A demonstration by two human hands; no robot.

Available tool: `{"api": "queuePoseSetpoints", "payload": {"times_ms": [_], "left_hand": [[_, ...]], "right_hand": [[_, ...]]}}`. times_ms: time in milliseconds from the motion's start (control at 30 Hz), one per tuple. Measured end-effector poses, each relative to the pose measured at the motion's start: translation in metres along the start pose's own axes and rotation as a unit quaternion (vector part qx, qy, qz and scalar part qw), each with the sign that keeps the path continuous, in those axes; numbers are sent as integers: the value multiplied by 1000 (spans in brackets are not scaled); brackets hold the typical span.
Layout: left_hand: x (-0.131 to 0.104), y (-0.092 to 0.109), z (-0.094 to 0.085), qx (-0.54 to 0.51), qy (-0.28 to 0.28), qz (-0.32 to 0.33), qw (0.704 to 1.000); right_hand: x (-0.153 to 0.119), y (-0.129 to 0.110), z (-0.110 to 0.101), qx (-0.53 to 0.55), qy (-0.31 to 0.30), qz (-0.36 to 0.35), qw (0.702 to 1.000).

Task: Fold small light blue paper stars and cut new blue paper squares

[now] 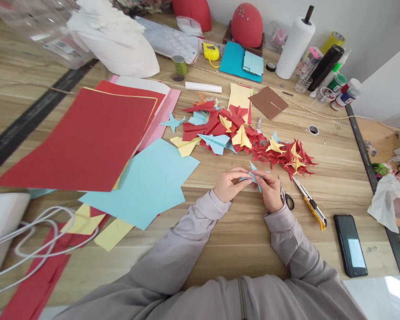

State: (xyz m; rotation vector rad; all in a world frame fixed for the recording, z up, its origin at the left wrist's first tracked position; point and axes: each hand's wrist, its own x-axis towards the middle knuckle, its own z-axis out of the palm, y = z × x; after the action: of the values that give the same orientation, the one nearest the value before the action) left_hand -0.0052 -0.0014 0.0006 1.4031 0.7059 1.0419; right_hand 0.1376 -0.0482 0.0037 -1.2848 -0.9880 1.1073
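Observation:
A small piece of folded light-blue paper (pixel 253 167) with pointed tips is pinched between both hands near the middle of the table. My left hand (pixel 231 183) grips its left side, fingers closed. My right hand (pixel 269 189) has thumb and fingers pressed on the right side; part of the paper is hidden behind the fingers. Just beyond lies a pile of folded paper planes and pointed stars (pixel 216 124) in red, yellow and blue. Scissors (pixel 289 201) with black handles lie partly behind my right hand, and a yellow utility knife (pixel 310 202) is to the right of them.
Large red sheets (pixel 83 138) and light-blue sheets (pixel 146 182) lie at the left. White cables (pixel 46 222) loop at the lower left. A black phone (pixel 350 244) lies at the right. Bottles (pixel 345 93), a tape measure (pixel 210 52) and a brown square (pixel 268 102) are farther back.

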Motion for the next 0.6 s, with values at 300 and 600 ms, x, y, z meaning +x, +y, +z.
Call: {"api": "queuePoseSetpoints", "payload": {"times_ms": [300, 600], "left_hand": [[2, 2, 1, -71, 20, -84, 994], [3, 0, 1, -105, 4, -145, 984]], "right_hand": [[1, -3, 1, 17, -6, 23, 1000], [1, -2, 0, 33, -40, 23, 998]]}}
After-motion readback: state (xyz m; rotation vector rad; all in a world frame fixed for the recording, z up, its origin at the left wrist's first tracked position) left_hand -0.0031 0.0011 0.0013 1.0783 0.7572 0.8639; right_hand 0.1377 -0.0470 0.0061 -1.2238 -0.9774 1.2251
